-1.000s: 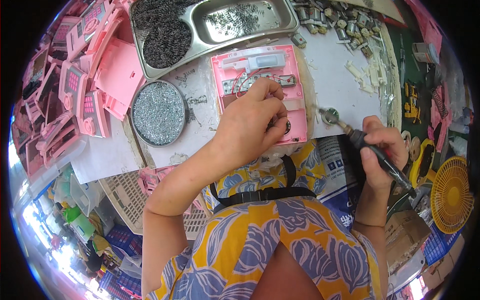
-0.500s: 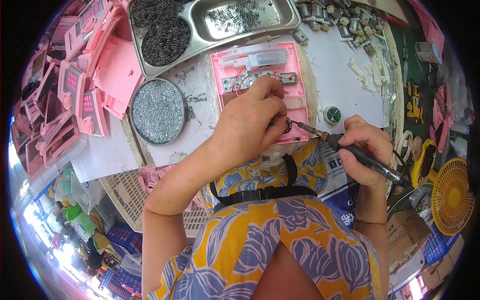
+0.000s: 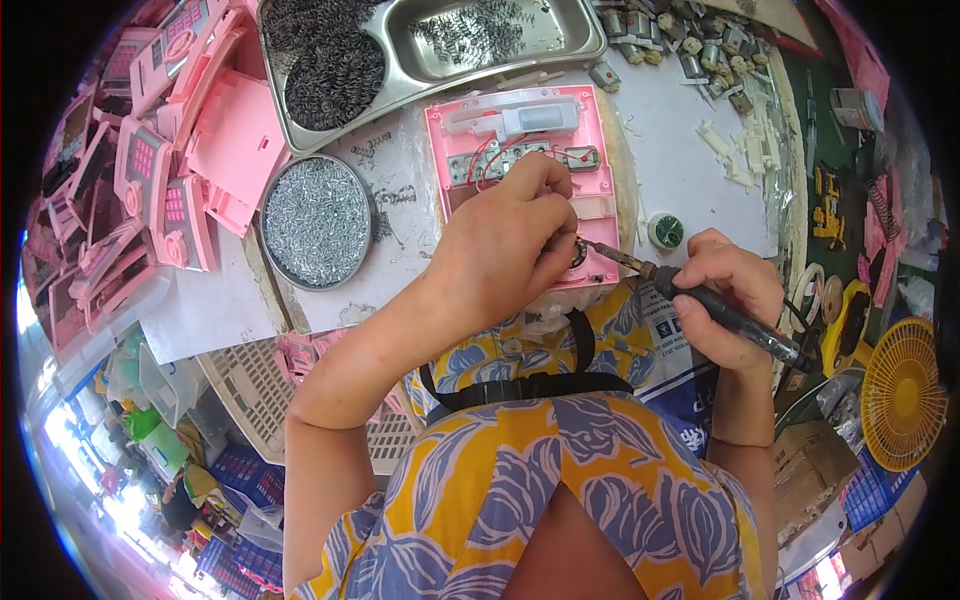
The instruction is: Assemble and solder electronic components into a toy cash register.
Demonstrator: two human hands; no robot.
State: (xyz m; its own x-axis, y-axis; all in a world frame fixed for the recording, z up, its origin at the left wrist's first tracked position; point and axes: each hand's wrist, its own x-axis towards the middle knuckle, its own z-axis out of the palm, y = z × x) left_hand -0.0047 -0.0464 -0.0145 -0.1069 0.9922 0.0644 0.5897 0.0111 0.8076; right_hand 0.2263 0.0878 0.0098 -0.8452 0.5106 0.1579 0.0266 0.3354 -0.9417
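Observation:
A pink plastic housing (image 3: 600, 180) lies open on the worktable in front of me, with red wires, a grey mechanism (image 3: 525, 120) and a small motor (image 3: 580, 157) inside it. My left hand (image 3: 505, 230) reaches over the housing, its fingers bent and pinched near a small round black part (image 3: 579, 252) at the lower right corner. Whatever those fingertips hold is hidden behind the hand. In my right hand (image 3: 735, 300) is a soldering iron (image 3: 735, 322), gripped by its black handle. Its tip points left and meets the round part's edge.
A round dish of small metal screws or pins (image 3: 317, 222) stands left of the housing. Behind is a metal tray (image 3: 425, 75) of springs. Pink casings (image 3: 160, 180) pile up at far left. A solder spool (image 3: 665, 231), white plastic pieces (image 3: 745, 150) and small motors (image 3: 690, 45) lie right.
The housing has shifted very slightly to the right. Both hands and the soldering iron keep nearly the same pose.

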